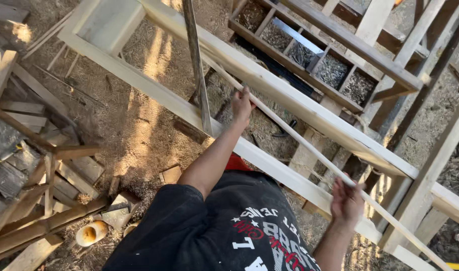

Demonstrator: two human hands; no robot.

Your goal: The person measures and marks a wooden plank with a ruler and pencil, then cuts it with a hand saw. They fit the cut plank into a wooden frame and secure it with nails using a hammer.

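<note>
Wooden strip (309,150): long, thin, pale

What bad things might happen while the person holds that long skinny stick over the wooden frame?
The thin wooden strip is held only by the left hand and right hand, so it may bend or snap. Its rough edges might give splinters. Wood scraps on the ground could trip someone.
</note>
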